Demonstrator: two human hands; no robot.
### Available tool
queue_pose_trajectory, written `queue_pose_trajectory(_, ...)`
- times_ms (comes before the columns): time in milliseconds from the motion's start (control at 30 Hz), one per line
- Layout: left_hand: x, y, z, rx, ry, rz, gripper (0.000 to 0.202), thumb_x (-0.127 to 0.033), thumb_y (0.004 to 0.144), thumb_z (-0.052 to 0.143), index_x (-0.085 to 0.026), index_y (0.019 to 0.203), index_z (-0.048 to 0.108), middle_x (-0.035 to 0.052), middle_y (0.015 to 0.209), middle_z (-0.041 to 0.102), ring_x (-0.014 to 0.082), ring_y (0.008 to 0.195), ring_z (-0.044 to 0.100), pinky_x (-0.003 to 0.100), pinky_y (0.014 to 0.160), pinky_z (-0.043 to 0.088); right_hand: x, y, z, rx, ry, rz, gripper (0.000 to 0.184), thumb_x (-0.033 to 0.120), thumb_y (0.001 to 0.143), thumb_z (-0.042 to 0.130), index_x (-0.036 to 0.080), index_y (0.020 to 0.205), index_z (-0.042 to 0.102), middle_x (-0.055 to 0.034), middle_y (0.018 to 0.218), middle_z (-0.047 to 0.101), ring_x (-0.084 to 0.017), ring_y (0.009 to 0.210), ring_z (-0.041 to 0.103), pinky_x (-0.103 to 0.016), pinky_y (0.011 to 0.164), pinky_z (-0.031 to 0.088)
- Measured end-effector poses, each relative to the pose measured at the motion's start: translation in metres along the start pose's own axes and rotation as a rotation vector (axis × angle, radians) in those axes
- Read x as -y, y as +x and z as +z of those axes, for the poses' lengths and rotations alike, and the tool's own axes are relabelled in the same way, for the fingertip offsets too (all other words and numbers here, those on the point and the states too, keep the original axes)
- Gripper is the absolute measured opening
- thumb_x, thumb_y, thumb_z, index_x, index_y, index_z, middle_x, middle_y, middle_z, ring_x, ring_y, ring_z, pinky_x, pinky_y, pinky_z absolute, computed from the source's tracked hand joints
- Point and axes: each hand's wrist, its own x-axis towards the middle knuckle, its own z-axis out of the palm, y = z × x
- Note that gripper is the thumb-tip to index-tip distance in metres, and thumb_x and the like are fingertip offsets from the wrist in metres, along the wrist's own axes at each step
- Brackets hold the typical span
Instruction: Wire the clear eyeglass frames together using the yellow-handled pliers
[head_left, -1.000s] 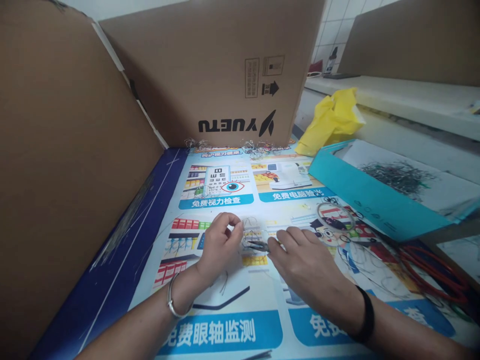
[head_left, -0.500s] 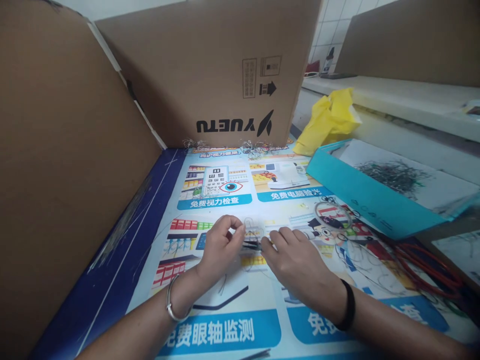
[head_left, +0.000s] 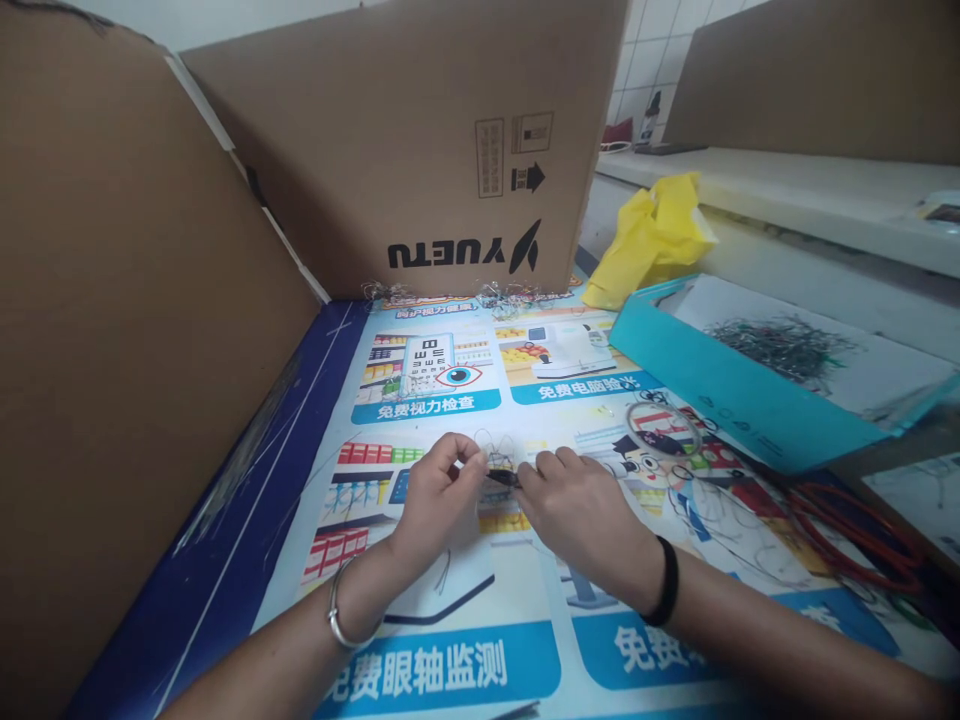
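My left hand (head_left: pixel 442 490) is closed in a pinch, thumb against forefinger, over the middle of the printed sheet. Thin wire loops (head_left: pixel 495 445) stand out just beyond its fingertips; whether the fingers grip that wire is hard to make out. A small dark pointed tool (head_left: pixel 502 478) sticks out of my right hand (head_left: pixel 574 500), whose fingers are curled around its other end. Its tip reaches close to my left fingertips. Most of the tool is hidden by the right fingers, so its kind is unclear.
Cardboard panels (head_left: pixel 420 150) stand behind and at the left. A turquoise box (head_left: pixel 735 400) at the right holds a pile of dark thin wire pieces (head_left: pixel 776 345). Near it lie a yellow bag (head_left: pixel 645 240), a clear coil (head_left: pixel 664 430) and red cable (head_left: pixel 847 530). Wire tangles (head_left: pixel 510 297) line the back.
The dark tool has shifted slightly up and shows more clearly between my hands. My right hand has moved a little left; my left hand keeps its pinch. The view has shifted slightly.
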Motion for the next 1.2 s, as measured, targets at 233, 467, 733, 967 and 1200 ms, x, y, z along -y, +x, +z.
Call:
queue_pose_trajectory(233, -0.001, 0.003, -0.003, 0.007, -0.023, -0.005, 0.017, -0.031, 0.082, 0.052, -0.018, 0.073, 0.049, -0.0031, 0.063, 0.051, 0.0089, 0.053, 0.042, 0.021, 0.051, 0.034, -0.004, 0.005, 0.002, 0.025, 0.047, 0.090, 0.014, 0.031, 0.085, 0.054, 0.019, 0.083, 0.060, -0.0071, 0.074, 0.061, -0.022, 0.070, 0.054, -0.031, 0.055, 0.025)
queue_pose_trajectory(467, 0.002, 0.006, -0.004, -0.016, 0.024, 0.043, 0.012, -0.026, 0.081, 0.052, -0.017, 0.072, 0.051, -0.0016, 0.069, 0.054, 0.0116, 0.065, 0.048, 0.022, 0.063, 0.039, -0.006, 0.002, 0.006, 0.052, 0.041, 0.052, 0.019, 0.029, 0.088, 0.048, 0.019, 0.079, 0.060, -0.0069, 0.075, 0.061, -0.022, 0.073, 0.054, -0.032, 0.060, 0.027)
queue_pose_trajectory(733, 0.007, 0.009, -0.005, -0.024, 0.005, 0.041, 0.012, -0.026, 0.082, 0.052, -0.018, 0.073, 0.051, -0.0014, 0.069, 0.055, 0.0114, 0.064, 0.048, 0.023, 0.063, 0.039, -0.022, -0.005, -0.006, 0.047, 0.080, -0.015, 0.017, 0.028, 0.087, 0.050, 0.019, 0.079, 0.063, -0.0062, 0.077, 0.061, -0.022, 0.076, 0.053, -0.033, 0.067, 0.030)
queue_pose_trajectory(967, 0.010, 0.008, -0.005, 0.004, -0.077, 0.055, 0.011, -0.025, 0.084, 0.052, -0.018, 0.076, 0.051, -0.0012, 0.072, 0.056, 0.0108, 0.066, 0.049, 0.022, 0.063, 0.039, -0.046, -0.001, -0.011, 0.012, 0.045, 0.041, 0.023, 0.034, 0.089, 0.048, 0.018, 0.088, 0.064, -0.0075, 0.081, 0.061, -0.023, 0.080, 0.052, -0.034, 0.068, 0.032)
queue_pose_trajectory(1200, 0.010, 0.005, -0.006, 0.058, -0.183, 0.051, 0.011, -0.025, 0.084, 0.054, -0.017, 0.077, 0.052, -0.0007, 0.074, 0.057, 0.0098, 0.065, 0.048, 0.022, 0.063, 0.040, -0.049, 0.000, 0.016, 0.101, 0.022, 0.103, 0.022, 0.035, 0.088, 0.050, 0.017, 0.090, 0.063, -0.0086, 0.083, 0.060, -0.025, 0.083, 0.052, -0.035, 0.070, 0.034)
